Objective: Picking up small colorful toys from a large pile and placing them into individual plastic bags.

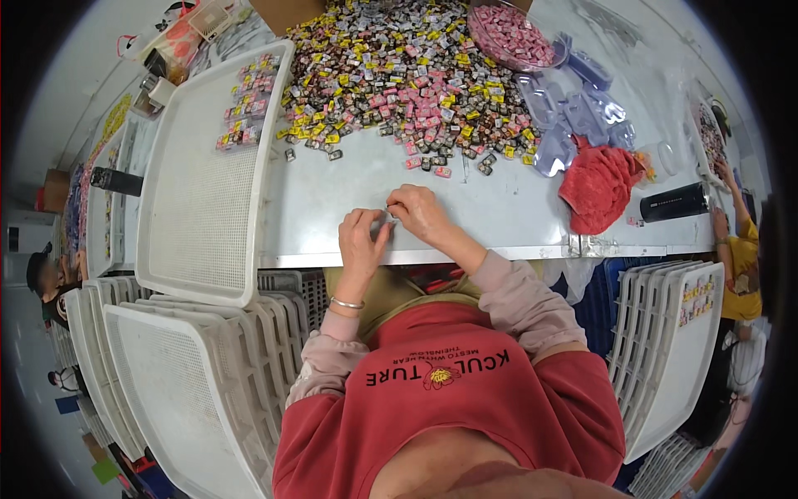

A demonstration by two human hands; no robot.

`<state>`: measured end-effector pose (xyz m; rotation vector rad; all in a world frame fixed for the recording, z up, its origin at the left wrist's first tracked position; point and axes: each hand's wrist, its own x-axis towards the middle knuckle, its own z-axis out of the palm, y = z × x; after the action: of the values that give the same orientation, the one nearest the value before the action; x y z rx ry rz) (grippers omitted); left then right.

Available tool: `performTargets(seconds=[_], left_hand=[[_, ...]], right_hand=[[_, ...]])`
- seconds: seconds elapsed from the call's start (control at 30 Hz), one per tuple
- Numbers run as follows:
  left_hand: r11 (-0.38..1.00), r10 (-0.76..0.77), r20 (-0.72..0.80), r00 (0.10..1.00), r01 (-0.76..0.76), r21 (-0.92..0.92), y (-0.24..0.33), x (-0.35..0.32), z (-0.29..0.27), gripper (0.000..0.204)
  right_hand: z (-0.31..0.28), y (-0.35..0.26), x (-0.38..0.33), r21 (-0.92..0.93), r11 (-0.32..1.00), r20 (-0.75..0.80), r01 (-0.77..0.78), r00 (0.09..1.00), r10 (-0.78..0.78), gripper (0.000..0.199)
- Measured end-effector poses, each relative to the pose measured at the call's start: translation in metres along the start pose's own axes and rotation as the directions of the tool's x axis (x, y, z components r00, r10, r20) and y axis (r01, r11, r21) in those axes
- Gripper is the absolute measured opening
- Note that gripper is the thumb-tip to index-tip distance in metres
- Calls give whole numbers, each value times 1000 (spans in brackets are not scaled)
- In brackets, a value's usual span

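Note:
My left hand (362,241) and my right hand (418,213) meet low over the front part of the table (324,191), fingertips almost touching. Both sets of fingers are curled into a pinch; whatever they hold, if anything, is too small to make out. A metal bangle (347,303) circles my left wrist. Beyond my hands spreads a big heap of small block-shaped pieces (407,75) in yellow, black, pink and grey. A few stray pieces (442,172) lie along the heap's near edge, closest to my right hand.
At left, a white mesh tray (204,191) holds grouped pieces (248,104). Back right stands a bowl (509,37) of pink pieces, near clear plastic moulded trays (573,112), a red cloth (600,190) and a black bottle (675,202). Stacked trays (179,374) flank me; a yellow-sleeved person (740,266) works at right.

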<state>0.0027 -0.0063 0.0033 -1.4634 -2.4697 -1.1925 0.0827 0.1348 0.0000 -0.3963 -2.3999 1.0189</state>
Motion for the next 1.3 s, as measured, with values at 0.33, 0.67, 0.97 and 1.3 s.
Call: performTargets(seconds=[0.33,0.67,0.97,1.3], left_hand=[[998,-13,2,1000,13,-59,-1,-2,0,24],[999,-10,11,1000,10,50,12,2,0,41],[995,-79,101,992,71,76,18,12,-2,48],[994,-56,98,994,46,99,21,17,1,41]], right_hand=[[-20,5,20,91,994,41,-65,997,62,19],[-276,223,181,-472,796,-492,-379,863,120,77],[-265,283,238,-539,671,-182,-509,848,497,106],[-257,304,257,-472,752,-173,-460,885,432,84]])
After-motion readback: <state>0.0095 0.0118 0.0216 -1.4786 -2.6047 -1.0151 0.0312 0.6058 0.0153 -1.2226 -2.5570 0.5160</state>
